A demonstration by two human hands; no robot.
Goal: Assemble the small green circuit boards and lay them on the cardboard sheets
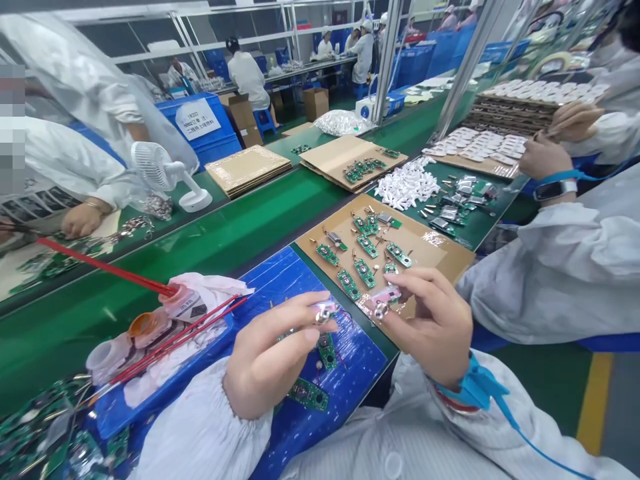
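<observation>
My left hand (273,357) is closed in a pinch on a small part with a round silver end (325,313), held just above the blue mat (363,367). Between the thumb and fingers of my right hand (437,320) is a similar silver-ended part (384,301) with a pinkish body, near the cardboard sheet's front edge. Several green circuit boards (367,245) with metal pieces and short wires lie on that cardboard sheet (425,250). Beneath my left hand, more green boards (309,395) rest on the mat, partly hidden by the fingers.
At left, a blue tray (107,415) holds bottles (143,327) and long red brushes. Loose boards (45,427) pile nearby. White plastic pieces (407,183) and silver modules (457,200) lie beyond the cardboard. A co-worker's hands (547,157) are at right; another's hand (83,219) is across the bench.
</observation>
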